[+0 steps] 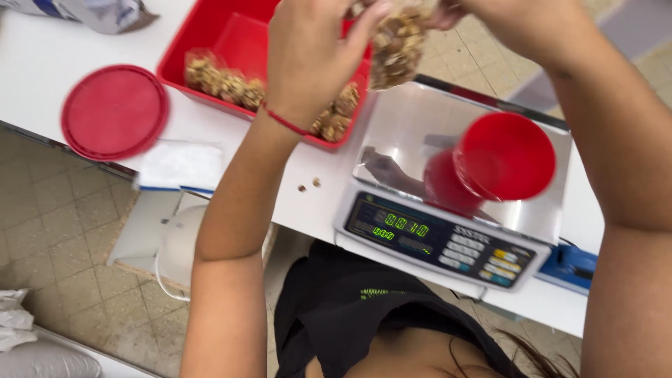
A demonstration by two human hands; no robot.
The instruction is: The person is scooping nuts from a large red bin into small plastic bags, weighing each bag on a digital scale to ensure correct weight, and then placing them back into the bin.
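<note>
A clear plastic bag of brown nut clusters (397, 43) is held above the steel digital scale (413, 126), pinched by the fingers of the left hand (315, 52) and right hand (490, 14). Beside the scale, at the white counter (42, 63) edge, a round red lid (114, 112) is overhanging.

The small clear plastic bag of rough brown nut clusters (397, 43) looks thin and glossy. The round red plastic cup (505, 155) is smooth, mirrored in the polished metal pan of the grey plastic scale (399, 133). The red plastic tray (210, 28) and round red lid (114, 110) look smooth; the white surface (42, 63) is matt.
</note>
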